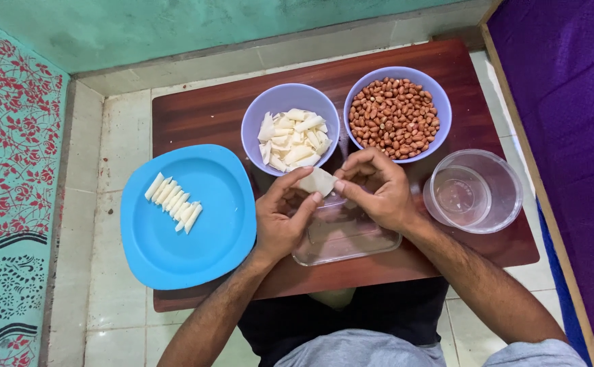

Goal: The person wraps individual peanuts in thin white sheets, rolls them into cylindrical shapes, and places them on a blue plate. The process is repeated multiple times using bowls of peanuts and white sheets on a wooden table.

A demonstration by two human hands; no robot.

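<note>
My left hand [284,219] and right hand [377,189] meet, fingertips pinching one pale wrapper piece [317,181] between them above a clear tray [351,238], so it stays open. Bowls sit just beyond my fingers.

On the table [202,109], the plate [222,231] lies left with sticks [173,202] on it. Two bowls [290,102] sit behind the hands [280,221]. The round tub [507,183] lies right, the flat tray [344,241] under the hands
</note>
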